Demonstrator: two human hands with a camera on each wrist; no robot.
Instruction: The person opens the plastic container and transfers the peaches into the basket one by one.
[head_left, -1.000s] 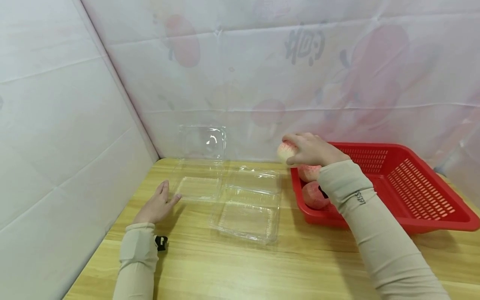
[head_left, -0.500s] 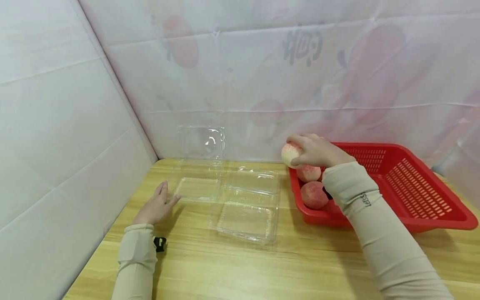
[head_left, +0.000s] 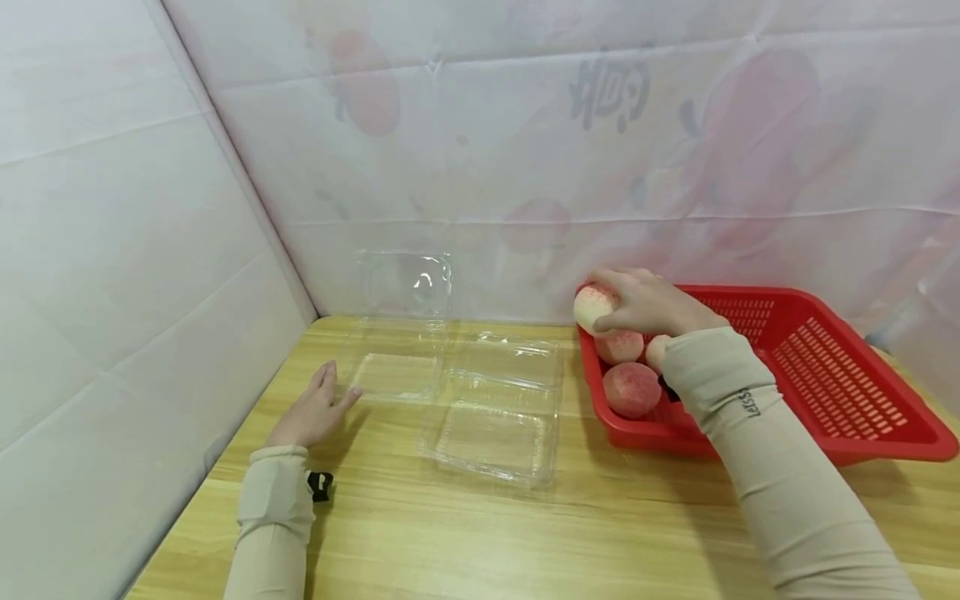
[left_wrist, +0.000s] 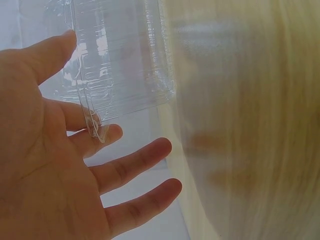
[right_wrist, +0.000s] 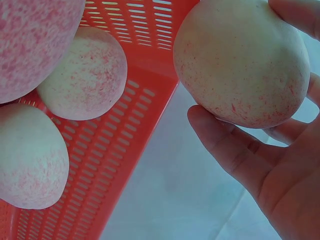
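My right hand [head_left: 645,302] grips a pale peach [head_left: 595,308] with red speckles, over the back left corner of the red basket [head_left: 600,400]. In the right wrist view, fingers and thumb curl round that peach [right_wrist: 242,62]. Below and beside it in the basket are a pink-speckled peach [head_left: 620,347], a redder peach [head_left: 632,389] and one partly hidden by the sleeve [head_left: 657,353]. My left hand [head_left: 311,410] lies beside the left clear plastic clamshell box [head_left: 397,375], fingers loosely extended. In the left wrist view, its thumb and first fingers are at the box's edge [left_wrist: 82,95]; contact is unclear.
A second clear clamshell box [head_left: 491,433] stands open between the left box and the basket. Both lids are raised. The wooden table [head_left: 450,542] is bounded by a white printed cloth [head_left: 487,167] at the back and left.
My right hand has moved slightly right with the peach, to over the basket's corner, uncovering more of the peaches in the basket. My left hand has stayed in place.
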